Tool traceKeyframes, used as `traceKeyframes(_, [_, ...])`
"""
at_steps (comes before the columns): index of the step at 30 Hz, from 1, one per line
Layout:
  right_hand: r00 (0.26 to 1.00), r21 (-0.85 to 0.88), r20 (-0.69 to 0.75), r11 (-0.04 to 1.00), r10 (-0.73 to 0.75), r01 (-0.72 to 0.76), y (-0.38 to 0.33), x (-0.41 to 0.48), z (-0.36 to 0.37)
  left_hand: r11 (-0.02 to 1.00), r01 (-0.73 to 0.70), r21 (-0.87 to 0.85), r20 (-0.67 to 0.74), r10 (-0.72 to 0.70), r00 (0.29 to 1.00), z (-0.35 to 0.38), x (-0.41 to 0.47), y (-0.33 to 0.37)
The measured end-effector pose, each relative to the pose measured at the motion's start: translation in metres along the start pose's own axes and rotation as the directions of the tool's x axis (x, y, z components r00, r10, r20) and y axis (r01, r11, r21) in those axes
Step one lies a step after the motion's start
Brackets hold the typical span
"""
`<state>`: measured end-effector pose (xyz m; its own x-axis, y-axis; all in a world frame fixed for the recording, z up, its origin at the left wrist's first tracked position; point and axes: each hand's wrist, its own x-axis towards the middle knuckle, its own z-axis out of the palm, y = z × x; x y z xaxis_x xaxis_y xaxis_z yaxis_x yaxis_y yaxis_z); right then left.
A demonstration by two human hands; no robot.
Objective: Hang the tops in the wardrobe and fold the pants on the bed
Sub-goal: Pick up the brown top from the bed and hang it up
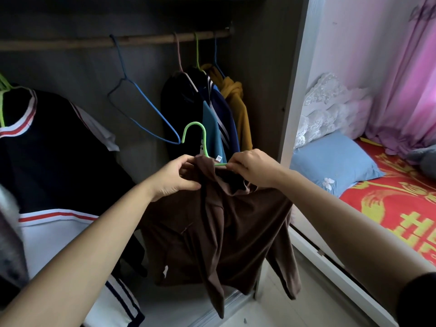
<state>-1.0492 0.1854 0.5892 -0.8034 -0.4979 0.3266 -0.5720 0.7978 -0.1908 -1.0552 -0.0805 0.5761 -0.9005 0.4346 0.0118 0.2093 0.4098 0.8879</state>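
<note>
Held up in front of the open wardrobe (266,67): a brown top (236,223), gathered at the neck around a green hanger (197,138) whose hook stands free above the fabric, below the wooden rail (70,42) and not yet on it. Left hand (175,177) closed on the left side of the collar, fingers curled and pinched into the cloth just beside the hanger's stem. Right hand (253,167) at the right side of the collar, thumb and fingertips pressed together on the thin green arm of the hanger and the fabric edge there. Body and sleeves of the top hanging loose below both hands, one sleeve trailing lowest toward the wardrobe's floor track. On the rail, left of centre, an empty blue hanger (141,112), tilted. Further right along the rail, three more hangers carrying dark garments (186,102), a navy striped piece and a mustard top (238,107), all packed close against the wardrobe's right wall. Far left of the rail, a black and white jacket with red stripes (47,161) on a lime hanger. Right of the wardrobe, beyond its frame, a bed with a red patterned cover (401,208), a blue pillow (335,164) near the headboard, and pink curtains (405,79) behind.
</note>
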Motion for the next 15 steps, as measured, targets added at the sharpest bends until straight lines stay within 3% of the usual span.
traceKeyframes(2, [0.998,-0.021,-0.053,0.999,0.04,-0.041,0.002,-0.002,-0.002,0.974,-0.002,0.225,-0.237,0.056,0.97,0.005,0.003,-0.013])
traceKeyframes(4, [0.992,-0.025,-0.081,0.995,0.093,-0.095,0.005,-0.006,-0.006,0.92,-0.004,0.391,-0.517,0.223,0.826,0.019,-0.002,-0.023])
traceKeyframes(6, [0.985,-0.015,-0.096,0.989,0.142,-0.144,0.005,-0.008,-0.01,0.902,0.021,0.432,-0.664,0.302,0.684,0.039,-0.013,-0.03])
traceKeyframes(7, [0.982,0.004,-0.097,0.987,0.162,-0.162,0.003,-0.008,-0.012,0.914,0.05,0.403,-0.676,0.26,0.689,0.049,-0.017,-0.034])
traceKeyframes(9, [0.977,0.053,-0.081,0.98,0.198,-0.194,-0.002,-0.007,-0.015,0.909,0.199,0.366,-0.582,0.057,0.811,0.068,-0.017,-0.045])
traceKeyframes(11, [0.974,0.112,-0.059,0.971,0.221,-0.213,-0.007,-0.004,-0.017,0.889,0.324,0.323,-0.459,-0.152,0.875,0.081,-0.009,-0.051])
traceKeyframes(13, [0.968,0.188,-0.023,0.952,0.251,-0.243,-0.012,-0.001,-0.019,0.922,0.358,0.145,-0.447,-0.262,0.855,0.088,0.002,-0.052])
traceKeyframes(15, [0.954,0.269,0.01,0.918,0.301,-0.292,-0.014,0.001,-0.02,0.949,0.314,0.031,-0.496,-0.258,0.829,0.089,0.013,-0.052])
